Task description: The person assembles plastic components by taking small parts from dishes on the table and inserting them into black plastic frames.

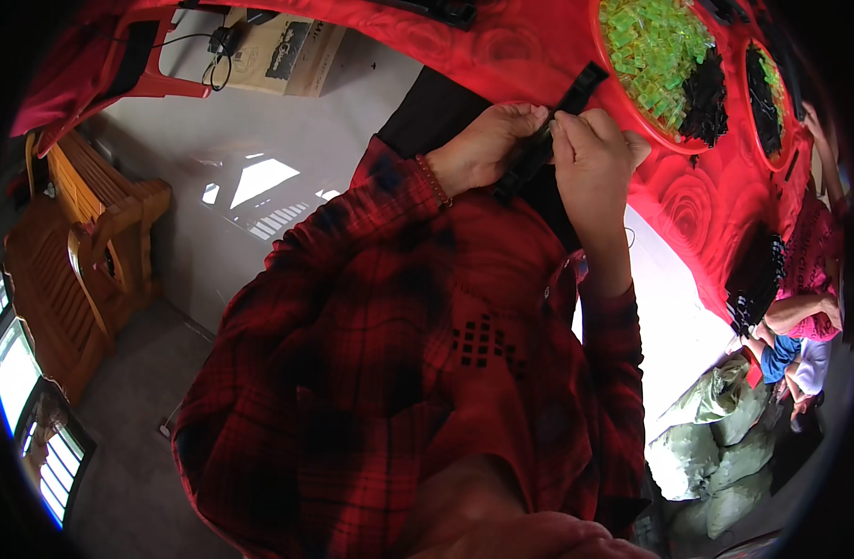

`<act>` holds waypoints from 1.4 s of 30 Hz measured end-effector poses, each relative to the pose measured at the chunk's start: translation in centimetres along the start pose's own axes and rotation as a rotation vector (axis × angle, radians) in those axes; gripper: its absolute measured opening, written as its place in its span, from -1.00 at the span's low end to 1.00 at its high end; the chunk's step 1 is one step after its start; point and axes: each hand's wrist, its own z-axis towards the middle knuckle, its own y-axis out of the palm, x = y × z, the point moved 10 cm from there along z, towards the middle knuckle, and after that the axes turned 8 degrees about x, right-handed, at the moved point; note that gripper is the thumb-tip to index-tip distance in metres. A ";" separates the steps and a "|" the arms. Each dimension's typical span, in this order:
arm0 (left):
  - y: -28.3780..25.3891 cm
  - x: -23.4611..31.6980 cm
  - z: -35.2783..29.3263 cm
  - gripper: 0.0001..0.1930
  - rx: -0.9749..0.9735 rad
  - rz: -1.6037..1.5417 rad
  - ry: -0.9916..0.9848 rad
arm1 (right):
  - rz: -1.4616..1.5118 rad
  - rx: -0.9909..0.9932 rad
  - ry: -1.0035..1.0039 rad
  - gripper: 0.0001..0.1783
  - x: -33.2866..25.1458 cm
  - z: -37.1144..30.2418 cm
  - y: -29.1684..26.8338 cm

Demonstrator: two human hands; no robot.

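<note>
Near the table edge, a person in a red-and-black plaid shirt [352, 354] works with both hands close together over the lap. A long, narrow black strip, apparently plastic [581, 90], runs slantwise between them, its far end rising toward the table and its near end dropping below the fingers. The left hand [488, 149], with a dark red beaded bracelet [433, 181] at its wrist, has thumb and forefinger drawn together, pinching at the strip's middle. The right hand [592, 154] faces it, fingers curled in and tips closed on the strip just beside the left's — the exact grip is hidden from me by the knuckles.

Beyond, a red cloth patterned with roses [678, 200] covers the table. On it stands a round red basin [674, 144] holding translucent yellow-green pieces [652, 56] and a heap of small black pieces [704, 102]; a second red-rimmed basin [773, 165] sits to its right with a similar mix. A bundle of black strips [756, 279] lies at the cloth's right side — and pale stuffed sacks [716, 456] slump on the floor below, near a person in a pink top [809, 256].
</note>
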 end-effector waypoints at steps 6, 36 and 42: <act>0.0 -0.1 0.1 -0.80 -0.009 0.021 0.021 | -0.323 -0.041 -0.239 -0.93 -3.0 -0.3 0.4; 2.6 0.8 -1.0 -0.64 -0.098 -0.020 -0.012 | 0.376 0.118 0.551 -0.51 1.8 -2.5 0.8; 4.5 1.3 -2.4 -0.61 -0.126 -0.027 -0.001 | 0.418 0.151 0.593 -0.53 2.3 -2.5 0.8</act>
